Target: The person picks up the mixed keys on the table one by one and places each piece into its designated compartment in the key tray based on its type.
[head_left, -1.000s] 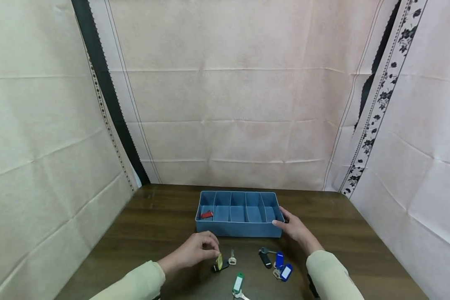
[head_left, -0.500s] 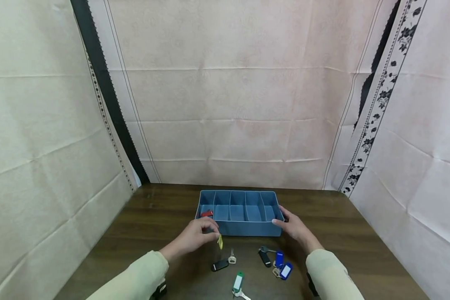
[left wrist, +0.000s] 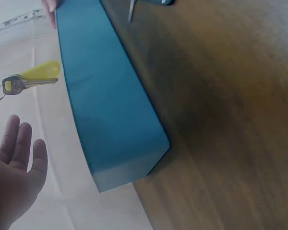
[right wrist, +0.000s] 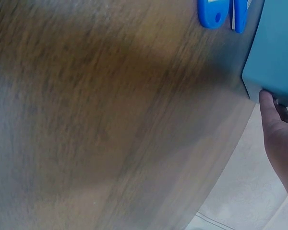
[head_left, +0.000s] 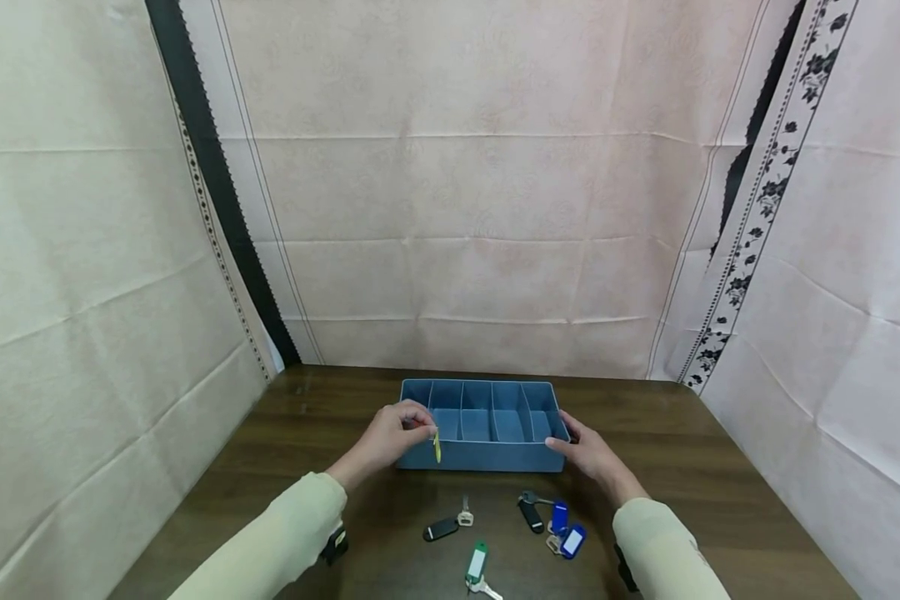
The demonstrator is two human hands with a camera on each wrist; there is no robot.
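Note:
My left hand [head_left: 393, 435] pinches the ring of a key [left wrist: 13, 85] with a yellow key tag [head_left: 437, 447]. Key and tag dangle in front of the left end of a blue compartment box [head_left: 487, 458], near its front rim. The left wrist view shows the other fingers [left wrist: 22, 143] spread loosely away from the key. At the box's right front corner, my right hand [head_left: 588, 454] holds on, thumb at the front rim and fingers along the side wall. The left hand covers most of the leftmost compartment.
On the brown wooden table [head_left: 675, 500] before the box lie a black-tagged key [head_left: 441, 529], a green-tagged key [head_left: 477, 562], and a cluster with another black tag [head_left: 530, 515] and blue tags [head_left: 572, 542]. Light cloth [head_left: 480, 208] hangs around the table.
My left hand has lifted the yellow-tagged key off the table, up and forward to the box's front rim. It now hides the red tag in the left compartment. The right hand stays put.

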